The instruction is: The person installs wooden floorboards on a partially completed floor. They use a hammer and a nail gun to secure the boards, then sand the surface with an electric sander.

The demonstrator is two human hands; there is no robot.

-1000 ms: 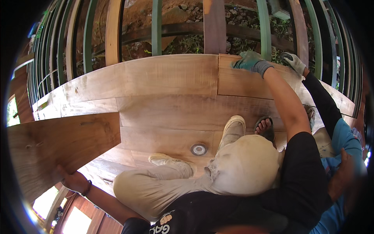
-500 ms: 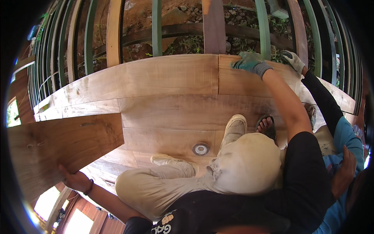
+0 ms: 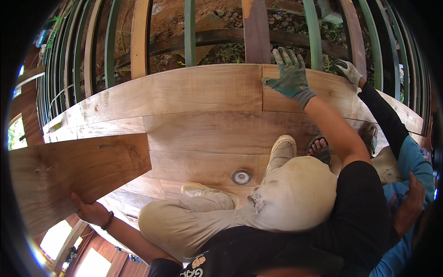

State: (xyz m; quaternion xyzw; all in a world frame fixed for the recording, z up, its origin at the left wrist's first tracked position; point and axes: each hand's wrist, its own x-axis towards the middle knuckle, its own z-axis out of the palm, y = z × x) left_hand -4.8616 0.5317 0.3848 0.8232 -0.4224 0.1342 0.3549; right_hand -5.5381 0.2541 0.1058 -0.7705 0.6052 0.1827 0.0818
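Note:
My bare left hand [image 3: 92, 213], a bracelet at its wrist, grips the lower edge of a loose wooden plank [image 3: 99, 159] held up at the left. My right hand [image 3: 290, 76] wears a green-and-grey work glove. Its fingers are spread over the far edge of a short floorboard [image 3: 295, 99], near the seam with the long floorboard [image 3: 207, 90] to its left. Most of the loose plank's left end runs out of view.
Beyond the boards, green and brown joists [image 3: 189, 34] stand over open ground with stones and plants. A co-worker's gloved hand [image 3: 348, 71] rests on the same far edge, right of mine. A round metal disc [image 3: 241, 176] lies on the floor near my shoes.
My right hand has shifted slightly left and its fingers have spread out flat over the board edge. The left hand still holds the plank, much as before.

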